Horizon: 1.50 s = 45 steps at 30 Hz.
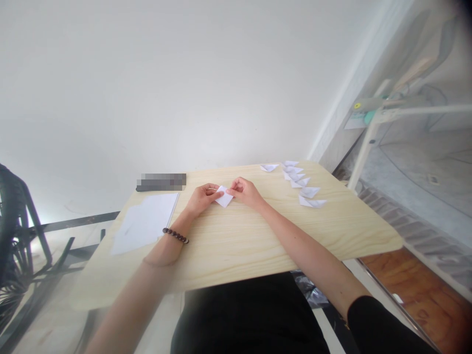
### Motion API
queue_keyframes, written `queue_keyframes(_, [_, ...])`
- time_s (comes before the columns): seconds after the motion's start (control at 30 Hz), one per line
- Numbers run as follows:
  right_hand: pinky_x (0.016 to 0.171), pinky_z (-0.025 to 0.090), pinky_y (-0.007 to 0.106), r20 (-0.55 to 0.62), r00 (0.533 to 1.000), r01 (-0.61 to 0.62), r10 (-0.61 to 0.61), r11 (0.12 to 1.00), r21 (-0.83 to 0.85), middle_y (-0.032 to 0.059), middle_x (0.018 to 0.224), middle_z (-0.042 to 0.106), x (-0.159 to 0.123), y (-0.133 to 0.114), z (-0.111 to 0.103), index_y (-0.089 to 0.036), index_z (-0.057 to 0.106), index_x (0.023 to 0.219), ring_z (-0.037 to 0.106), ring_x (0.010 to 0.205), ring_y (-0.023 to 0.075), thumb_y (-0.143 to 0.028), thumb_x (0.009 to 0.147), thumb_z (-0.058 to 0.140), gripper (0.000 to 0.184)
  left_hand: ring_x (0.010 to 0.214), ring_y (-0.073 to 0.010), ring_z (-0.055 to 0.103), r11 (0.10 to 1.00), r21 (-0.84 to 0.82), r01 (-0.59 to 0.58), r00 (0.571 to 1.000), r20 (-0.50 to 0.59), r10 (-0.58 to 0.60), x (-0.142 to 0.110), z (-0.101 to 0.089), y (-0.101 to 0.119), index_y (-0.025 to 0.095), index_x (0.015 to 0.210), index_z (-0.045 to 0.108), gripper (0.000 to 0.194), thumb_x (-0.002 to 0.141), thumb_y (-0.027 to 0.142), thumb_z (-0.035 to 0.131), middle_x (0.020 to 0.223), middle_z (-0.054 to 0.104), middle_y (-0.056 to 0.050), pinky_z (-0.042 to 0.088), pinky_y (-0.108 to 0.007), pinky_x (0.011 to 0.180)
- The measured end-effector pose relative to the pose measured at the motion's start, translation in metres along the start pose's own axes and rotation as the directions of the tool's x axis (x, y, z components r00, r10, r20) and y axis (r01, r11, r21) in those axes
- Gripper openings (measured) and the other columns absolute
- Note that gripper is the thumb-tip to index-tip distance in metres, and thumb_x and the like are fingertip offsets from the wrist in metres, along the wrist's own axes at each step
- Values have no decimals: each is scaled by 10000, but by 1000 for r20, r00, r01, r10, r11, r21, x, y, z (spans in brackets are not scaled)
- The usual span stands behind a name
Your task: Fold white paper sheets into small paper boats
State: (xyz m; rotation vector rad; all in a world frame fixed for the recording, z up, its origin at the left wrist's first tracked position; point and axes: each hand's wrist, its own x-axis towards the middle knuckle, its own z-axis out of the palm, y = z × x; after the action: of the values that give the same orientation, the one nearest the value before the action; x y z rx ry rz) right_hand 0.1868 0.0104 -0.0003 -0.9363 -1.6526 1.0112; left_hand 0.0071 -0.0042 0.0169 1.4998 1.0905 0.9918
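My left hand [202,197] and my right hand [246,191] meet over the middle of a light wooden table [236,246]. Between them lies a small white folded paper [224,197], diamond-shaped, pinched at its left corner by my left fingers and at its right corner by my right fingers. Both hands have their fingers curled closed on the paper. A dark bead bracelet [176,235] circles my left wrist.
A stack of white sheets [145,222] lies at the table's left. Several small folded paper pieces [300,184] sit in a row at the far right. A dark flat object [161,182] rests at the back edge. A black chair stands left, a white rack right.
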Motion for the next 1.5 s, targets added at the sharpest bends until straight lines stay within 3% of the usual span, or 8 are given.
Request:
queue_keyframes(0.27, [543, 455, 230, 21, 1000, -17, 17, 1000, -1, 10, 721, 578, -1, -1, 1, -170, 484, 789, 554, 623, 111, -410, 651, 588, 295, 761, -186, 606, 1000, -4, -27, 998, 54, 28, -1, 2, 0, 132, 872, 624, 399, 598, 417, 673, 845, 664, -69, 456, -311, 722])
queue_keyframes(0.47, [571, 441, 230, 25, 1000, 12, -12, 1000, -23, 15, 732, 591, -3, -3, 1, -164, 508, 774, 550, 641, 109, -403, 666, 578, 272, 740, -184, 605, 1000, -19, 20, 999, 50, -19, 0, 2, 0, 126, 861, 631, 378, 595, 390, 684, 814, 668, -64, 471, -317, 712])
queue_keyframes(0.77, [510, 311, 205, 49, 995, 102, -90, 929, -357, -24, 566, 497, -6, -14, 0, -149, 552, 639, 394, 523, 70, -453, 748, 462, 335, 734, -170, 593, 999, -44, 8, 1000, 23, -7, 0, -2, -1, 130, 863, 623, 364, 604, 379, 679, 826, 660, -63, 460, -294, 697])
queue_keyframes(1.13, [514, 313, 196, 215, 975, 113, -53, 954, -278, -21, 597, 528, -4, -13, -9, -150, 591, 668, 419, 532, 74, -415, 764, 447, 317, 714, -158, 589, 996, -81, 21, 997, 72, -15, 1, -1, 0, 121, 844, 608, 357, 589, 355, 692, 807, 653, -59, 454, -292, 691])
queue_keyframes(1.5, [484, 287, 191, 200, 979, 90, -30, 949, -301, -35, 531, 473, -7, -15, -7, -143, 563, 616, 382, 499, 67, -422, 745, 465, 322, 728, -167, 580, 1000, -18, 8, 997, 72, -7, -1, 0, 3, 136, 856, 603, 357, 611, 388, 662, 806, 645, -52, 455, -283, 666])
